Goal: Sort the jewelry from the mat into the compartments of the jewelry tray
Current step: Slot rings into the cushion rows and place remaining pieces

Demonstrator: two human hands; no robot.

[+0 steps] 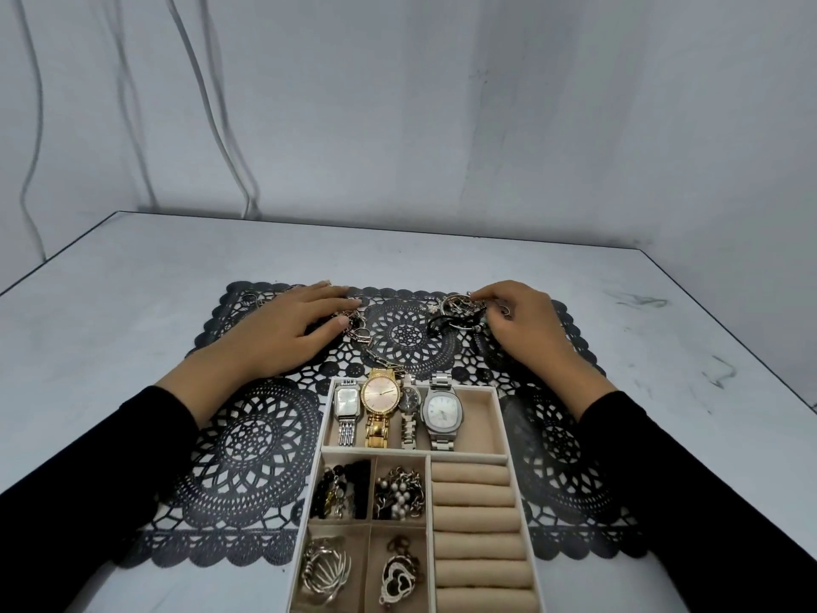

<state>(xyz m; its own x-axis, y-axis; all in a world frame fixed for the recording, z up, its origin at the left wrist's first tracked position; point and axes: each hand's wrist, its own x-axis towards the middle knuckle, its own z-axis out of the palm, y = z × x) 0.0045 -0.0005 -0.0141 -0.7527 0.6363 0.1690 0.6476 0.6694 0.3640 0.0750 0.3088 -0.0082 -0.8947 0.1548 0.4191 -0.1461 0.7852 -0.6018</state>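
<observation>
A black lace mat (247, 440) covers the middle of the table. The beige jewelry tray (502, 418) lies on its near part, with several watches (381, 398) in the top compartment, small jewelry in the lower left compartments and bare ring rolls (475, 519) at the right. My left hand (287, 334) rests flat on the mat's far left, its fingers spread beside a chunky chain (371, 347). My right hand (521, 325) reaches a pile of tangled jewelry (455, 309) at the far right, with its fingertips pinching at the pile.
The white table (663, 329) ends at a dark edge at the back and right. Small rings (250, 298) lie on the mat's far left corner. White cables (208, 104) hang on the wall behind.
</observation>
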